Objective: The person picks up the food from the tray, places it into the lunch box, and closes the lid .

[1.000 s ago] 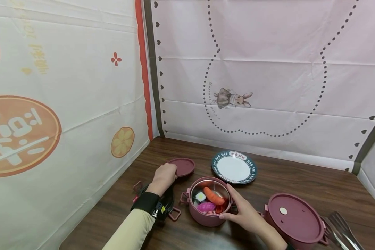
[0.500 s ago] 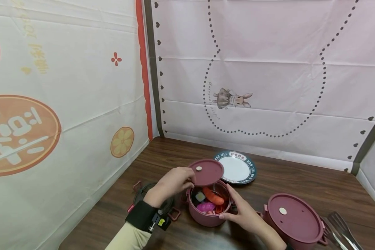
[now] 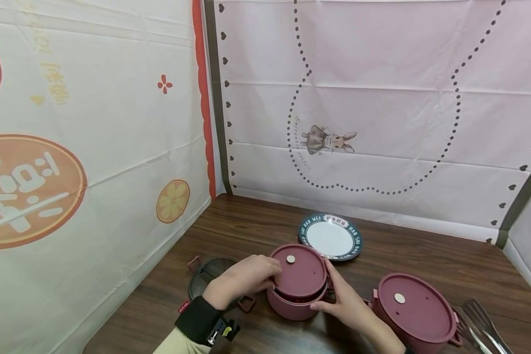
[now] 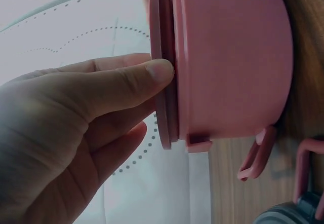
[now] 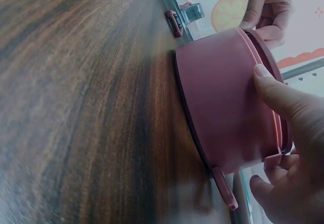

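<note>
Dark wood-grain table (image 3: 425, 255) is running out under me, with printed cloth hanging behind and to the left of it. I am pinching the pink lid (image 3: 300, 271) at its left edge with my left hand (image 3: 243, 279), thumb on the rim and fingers curled behind it, as the left wrist view is showing. The lid is sitting on top of the small pink container (image 3: 292, 306), a little tilted, with a dark gap showing at the front. My right hand (image 3: 342, 302) is cupping the container's right wall, thumb pressing near the rim and fingers curling round the side. The container is standing on the table directly in front of me, between my two hands. A dark round lid with pink clips (image 3: 210, 276) is lying just behind my left hand. A white plate with a dark rim (image 3: 331, 236) is sitting just beyond the container. A larger pink lidded pot (image 3: 413, 309) is standing to the right, with metal tongs (image 3: 484, 322) lying past it.
</note>
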`<state>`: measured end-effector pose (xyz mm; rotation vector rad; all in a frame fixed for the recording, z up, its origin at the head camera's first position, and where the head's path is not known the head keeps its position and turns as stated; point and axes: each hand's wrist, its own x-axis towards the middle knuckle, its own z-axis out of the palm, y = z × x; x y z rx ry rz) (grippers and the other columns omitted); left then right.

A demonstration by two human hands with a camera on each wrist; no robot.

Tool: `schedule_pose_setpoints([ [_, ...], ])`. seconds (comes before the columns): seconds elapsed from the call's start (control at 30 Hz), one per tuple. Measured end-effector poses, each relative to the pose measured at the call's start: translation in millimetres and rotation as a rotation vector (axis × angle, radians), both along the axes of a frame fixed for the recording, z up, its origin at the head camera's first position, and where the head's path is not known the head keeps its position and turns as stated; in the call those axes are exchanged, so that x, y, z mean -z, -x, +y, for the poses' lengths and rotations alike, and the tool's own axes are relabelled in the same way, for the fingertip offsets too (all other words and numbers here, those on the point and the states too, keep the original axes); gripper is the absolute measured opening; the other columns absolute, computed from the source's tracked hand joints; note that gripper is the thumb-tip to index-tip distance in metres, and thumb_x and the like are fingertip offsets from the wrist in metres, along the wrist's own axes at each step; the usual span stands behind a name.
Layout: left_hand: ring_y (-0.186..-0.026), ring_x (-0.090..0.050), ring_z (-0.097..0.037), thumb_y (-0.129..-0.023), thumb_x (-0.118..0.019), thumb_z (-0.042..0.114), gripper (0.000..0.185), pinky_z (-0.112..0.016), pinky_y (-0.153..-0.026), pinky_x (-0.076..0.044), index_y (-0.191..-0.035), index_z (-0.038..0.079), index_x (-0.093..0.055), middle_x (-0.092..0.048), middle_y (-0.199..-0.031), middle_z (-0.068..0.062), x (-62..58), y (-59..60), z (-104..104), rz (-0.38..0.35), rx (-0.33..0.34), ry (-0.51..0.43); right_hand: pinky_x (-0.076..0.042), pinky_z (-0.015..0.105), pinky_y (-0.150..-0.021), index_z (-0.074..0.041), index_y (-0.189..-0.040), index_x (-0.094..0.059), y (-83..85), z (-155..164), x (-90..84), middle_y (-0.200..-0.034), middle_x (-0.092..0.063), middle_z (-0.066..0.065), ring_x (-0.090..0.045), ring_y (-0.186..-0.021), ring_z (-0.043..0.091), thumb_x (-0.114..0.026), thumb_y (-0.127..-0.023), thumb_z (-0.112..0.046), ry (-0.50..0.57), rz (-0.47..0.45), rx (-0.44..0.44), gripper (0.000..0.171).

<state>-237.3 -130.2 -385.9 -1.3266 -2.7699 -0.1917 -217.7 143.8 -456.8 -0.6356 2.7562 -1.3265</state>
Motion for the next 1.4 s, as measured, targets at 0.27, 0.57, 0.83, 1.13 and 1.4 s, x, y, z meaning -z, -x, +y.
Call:
schedule_pose_setpoints([
  [0.27,-0.088,-0.06,0.002,-0.094,-0.069,0.016,0.012,-0.015,-0.078,-0.05,-0.102,0.025,-0.071,-0.067,-0.101,0.012,6.4,3.7,-8,-0.177,0.014,-0.117,-0.033,0.057,-0.115,-0.014,-0.162,-0.012,-0.7,1,-8.9,-0.166,-0.019,0.016,-0.032,-0.148,0.033,-0.079,-0.08,-0.051,-0.061,0.061,-0.015,0.111],
  [0.57,-0.15,-0.032,-0.026,-0.107,-0.039,0.039,0.055,-0.046,-0.121,-0.031,-0.154,0.01,-0.039,-0.036,-0.161,-0.009,30.8,18.6,20,-0.125,-0.336,-0.201,-0.025,0.06,-0.119,-0.004,-0.16,-0.012,9.1,-11,-21.1,-0.166,-0.016,0.019,-0.02,-0.152,0.039,-0.074,-0.084,-0.054,-0.19,0.196,-0.045,0.11],
  [0.83,-0.152,-0.028,-0.023,-0.107,-0.035,0.043,0.061,-0.044,-0.123,-0.027,-0.157,0.008,-0.03,-0.029,-0.165,-0.008,64.2,20.8,43,-0.011,-0.43,-0.184,-0.024,0.063,-0.119,0.004,-0.157,-0.018,10.4,-11,-13.5,-0.165,-0.017,0.022,-0.023,-0.151,0.039,-0.067,-0.086,-0.061,-0.312,0.17,-0.054,0.108],
  [1.13,-0.14,-0.047,-0.019,-0.104,-0.043,0.041,0.055,-0.051,-0.121,-0.029,-0.151,0.013,-0.041,-0.05,-0.15,-0.005,68.2,19.1,35,0.045,-0.46,-0.264,-0.022,0.069,-0.116,0.002,-0.156,-0.024,9.6,-20,-14.7,-0.165,-0.017,0.023,-0.029,-0.149,0.038,-0.067,-0.085,-0.063,-0.337,0.208,-0.071,0.106],
  [1.4,-0.146,-0.039,-0.022,-0.101,-0.045,0.054,0.07,-0.051,-0.121,-0.03,-0.156,0.012,-0.032,-0.04,-0.158,-0.007,62.8,23.2,32,-0.063,-0.413,-0.235,-0.029,0.066,-0.115,-0.004,-0.158,-0.024,9.0,-16,-16.8,-0.167,-0.009,0.021,-0.027,-0.148,0.045,-0.068,-0.085,-0.062,-0.305,0.148,-0.097,0.103],
])
